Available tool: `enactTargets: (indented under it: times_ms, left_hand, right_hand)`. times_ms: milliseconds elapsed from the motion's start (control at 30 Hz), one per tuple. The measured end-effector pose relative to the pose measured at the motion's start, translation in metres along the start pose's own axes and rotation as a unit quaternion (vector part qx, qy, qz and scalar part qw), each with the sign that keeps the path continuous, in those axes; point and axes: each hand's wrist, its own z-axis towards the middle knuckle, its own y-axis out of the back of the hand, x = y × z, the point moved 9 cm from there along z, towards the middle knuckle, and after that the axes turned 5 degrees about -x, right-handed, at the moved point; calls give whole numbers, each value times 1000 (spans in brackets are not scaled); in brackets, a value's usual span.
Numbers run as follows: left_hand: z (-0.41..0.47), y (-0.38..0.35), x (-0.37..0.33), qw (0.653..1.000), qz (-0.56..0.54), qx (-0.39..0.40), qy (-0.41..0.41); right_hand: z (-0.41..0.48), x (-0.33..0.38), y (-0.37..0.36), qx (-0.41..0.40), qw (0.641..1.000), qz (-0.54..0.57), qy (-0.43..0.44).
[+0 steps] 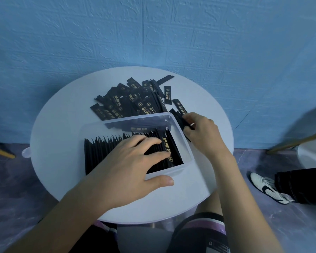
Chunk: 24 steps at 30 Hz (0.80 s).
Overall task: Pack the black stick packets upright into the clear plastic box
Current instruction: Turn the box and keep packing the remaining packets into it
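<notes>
left hand (135, 161), fingers spread, presses the packed row (102, 152) in the clear box (187, 145); right hand (201, 130) at 2 o'clock pinches packets (179, 118), which likely need slotting in upright next.

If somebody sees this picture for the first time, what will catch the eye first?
A dense row of upright black stick packets stands in the clear plastic box on the round white table, the left hand pressing on them. Behind the box lies a loose heap of black packets; the right hand grips a small bundle beside the box's right wall.
</notes>
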Motion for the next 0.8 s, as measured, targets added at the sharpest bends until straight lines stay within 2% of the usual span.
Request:
enactTargets:
  times_ms: [267, 467, 567, 600, 667, 733, 800]
  left_hand:
    - [0, 1, 0, 1000, -7, 2, 2]
    - [0, 1, 0, 1000, 5, -13, -8]
    - [1, -1, 0, 1000, 11, -12, -12]
    - [1, -1, 0, 1000, 12, -12, -13]
    - [0, -1, -1, 1000, 14, -17, -14]
    - [0, 1, -1, 1000, 14, -25, -12]
    - [0, 1, -2, 999, 13, -27, -13]
  right_hand:
    - [2, 8, -7, 11, 1000, 9, 2]
    - [-14, 19, 48, -25, 980, 193, -37]
    - [-34, 50, 64, 29, 967, 252, -3]
    - [-43, 60, 62, 51, 974, 222, 14]
    - [-59, 74, 51, 76, 992, 85, 58]
    - [-70, 85, 44, 61, 993, -47, 94]
    - [-75, 92, 41, 37, 989, -89, 111]
